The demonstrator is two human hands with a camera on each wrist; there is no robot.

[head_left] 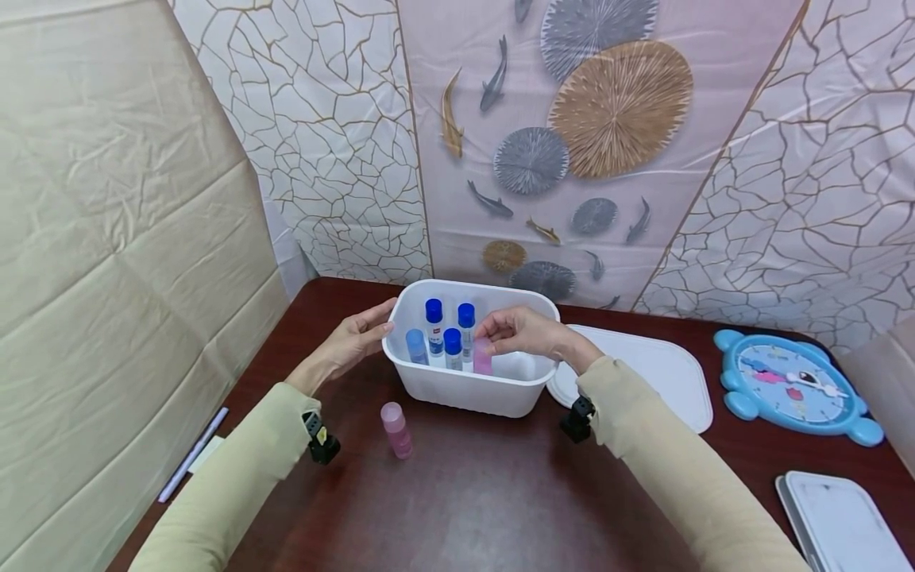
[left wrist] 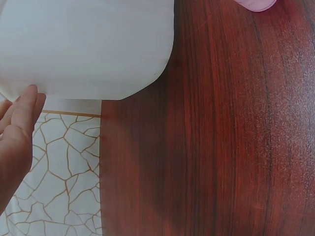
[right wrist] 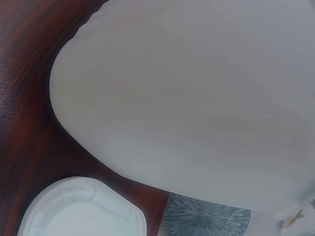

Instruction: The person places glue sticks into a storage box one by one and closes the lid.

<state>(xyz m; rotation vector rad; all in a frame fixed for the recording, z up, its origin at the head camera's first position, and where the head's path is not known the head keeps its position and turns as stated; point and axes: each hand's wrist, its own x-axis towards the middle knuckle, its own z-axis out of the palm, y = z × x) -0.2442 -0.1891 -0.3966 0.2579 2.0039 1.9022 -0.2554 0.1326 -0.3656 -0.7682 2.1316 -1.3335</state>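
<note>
A: What are the hands doing?

B: The left hand [head_left: 352,340] lies with straight fingers against the outer left wall of the white rectangular plastic tub [head_left: 465,391]; the left wrist view shows the fingertips [left wrist: 27,101] touching the tub's wall [left wrist: 88,49]. The right hand [head_left: 520,331] reaches over the tub's right rim, its fingers curled round the top of a pink translucent plastic bottle [head_left: 483,357] that stands inside.

A: And what else is in the tub?

B: Just left of the right hand stand four bottles: three clear ones with dark blue caps [head_left: 434,311] and one with a pale blue cap [head_left: 416,346], all upright and close together.

A: Anything below the hands?

B: A second pink bottle [head_left: 396,430] stands on the dark red wooden worktop [head_left: 472,492], just in front of the tub, between the two forearms.

A: And to the right?

B: The white oval plastic lid [head_left: 658,369] lies flat just beyond the right wrist; the right wrist view shows its ridged rim [right wrist: 83,209] beside the tub. Further right sits a light blue toy clock [head_left: 793,385], and nearer the person, a white tray [head_left: 839,520].
</note>
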